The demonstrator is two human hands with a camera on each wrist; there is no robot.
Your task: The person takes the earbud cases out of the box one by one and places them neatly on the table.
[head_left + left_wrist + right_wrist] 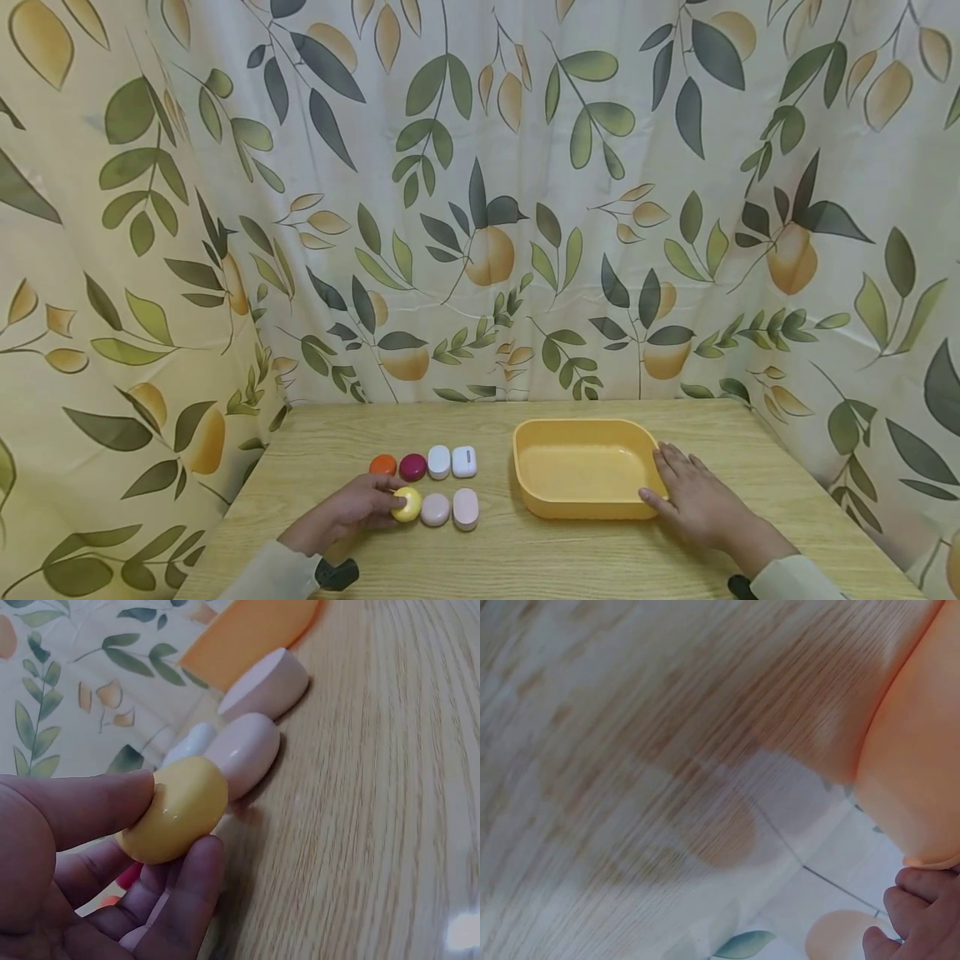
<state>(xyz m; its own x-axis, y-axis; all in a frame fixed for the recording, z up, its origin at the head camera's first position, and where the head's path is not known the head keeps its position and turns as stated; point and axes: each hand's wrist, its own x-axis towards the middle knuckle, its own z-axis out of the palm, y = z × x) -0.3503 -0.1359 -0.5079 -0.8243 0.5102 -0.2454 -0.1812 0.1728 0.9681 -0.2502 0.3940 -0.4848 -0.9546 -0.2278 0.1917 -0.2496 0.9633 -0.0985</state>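
Observation:
My left hand (358, 507) pinches a small, glossy yellow round case (176, 814) between thumb and fingers, at the left end of the front row. Whether it touches the table is unclear. To its right lie a pale pink round case (435, 509) and a pink oval case (466, 509). Behind them, an orange round case (382, 465), a magenta round case (412, 467), a white oval case (438, 462) and a white squarish case (464, 461) form another row. My right hand (697, 500) rests with extended fingers against the right rim of a yellow-orange basin (592, 509).
The wooden table (495, 562) has the basin standing right of the small cases, with a gap between. A curtain (480, 333) printed with leaves and fruit hangs behind the table and along both sides.

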